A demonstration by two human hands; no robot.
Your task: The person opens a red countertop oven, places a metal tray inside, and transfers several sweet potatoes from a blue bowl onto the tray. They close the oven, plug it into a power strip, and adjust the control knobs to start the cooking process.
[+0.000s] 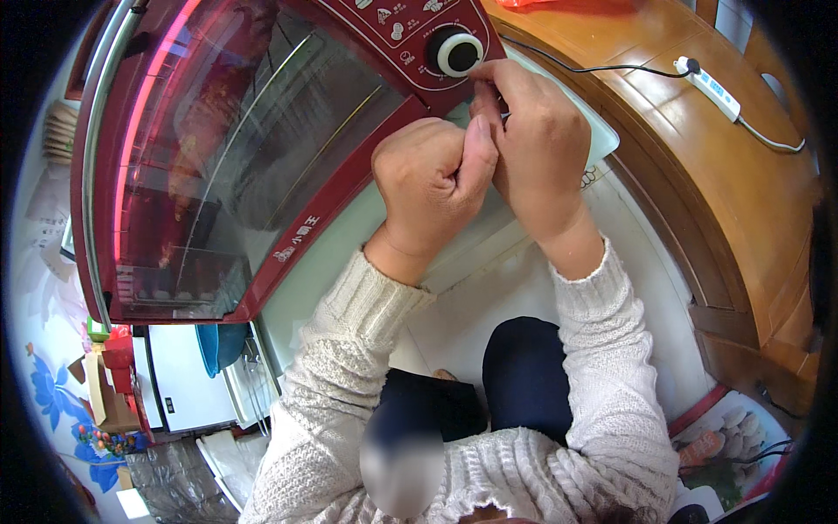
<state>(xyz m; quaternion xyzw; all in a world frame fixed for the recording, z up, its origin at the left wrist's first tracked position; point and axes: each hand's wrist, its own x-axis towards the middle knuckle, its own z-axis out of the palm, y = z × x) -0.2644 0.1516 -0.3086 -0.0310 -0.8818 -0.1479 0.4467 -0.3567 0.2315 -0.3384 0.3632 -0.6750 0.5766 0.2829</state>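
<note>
A red toaster oven [340, 179] with a glass door stands at the upper left, a glowing pink-red heating tube [131, 148] behind the glass. On its control panel sits a black and white round knob [459, 55]. My left hand [428, 170] is closed like a fist in front of the oven's lower edge, its thumb pressed against my right hand. My right hand [546, 140] is closed too, its bent fingers just below the knob; whether a fingertip touches the knob I cannot tell. What lies inside either hand is hidden.
A wooden table [663, 44] at the right bears a white power strip [711, 90] with a black cord. A pale tray [602, 131] shows behind my right hand. At the lower left are a blue-green container [218, 348], boxes [109, 393] and dark plastic bags [179, 476].
</note>
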